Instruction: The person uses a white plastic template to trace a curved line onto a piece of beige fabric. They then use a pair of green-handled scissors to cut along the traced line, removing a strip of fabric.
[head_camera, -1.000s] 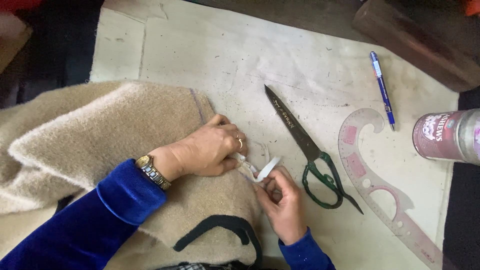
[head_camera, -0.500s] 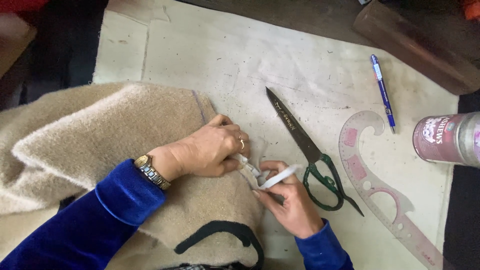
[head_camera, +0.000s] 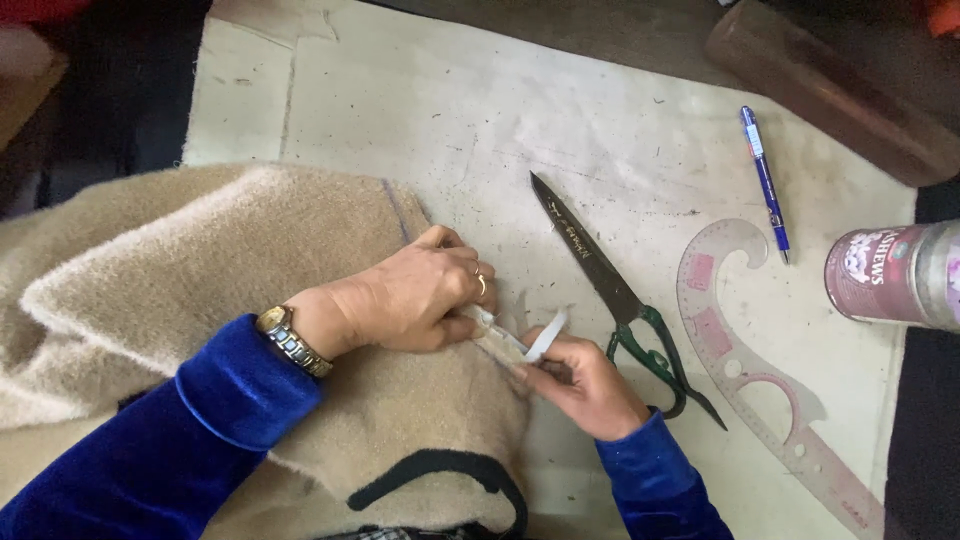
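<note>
Fabric (head_camera: 200, 270): thick tan woolly cloth, heaped over the left half of the pale work mat (head_camera: 450, 110), its right edge running under both of your hands.
Weight and feel: looks soft, bulky and limp (I judge it will sag and fold if you lift it by one corner); the fuzzy nap should not slip under your palm.
Where to hold: press flat close beside the edge being worked, as your left hand does; lift only with a wide grasp on the bulk.
Left hand (head_camera: 415, 295): palm down on the fabric edge, fingers curled and pressing, fingertips meeting the white piece.
Right hand (head_camera: 585, 385): fingers closed in a pinch on a thin white marker (head_camera: 545, 338), its lower end at the fabric edge.
White marker: small, flat, stiff-looking (likely brittle, so pinch it lightly); whether it is chalk or plastic you cannot tell.
Black strap (head_camera: 440, 475): curved dark band lying on the fabric below your hands.
Scissors (head_camera: 620, 300): long blades, green handles, on the mat just right of your right hand, not touched.
Curved ruler (head_camera: 760, 380): clear pink, right of the scissors.
Pen (head_camera: 765, 180): blue, near the ruler's top.
Can (head_camera: 895, 275): lying on its side at the right edge.
</note>
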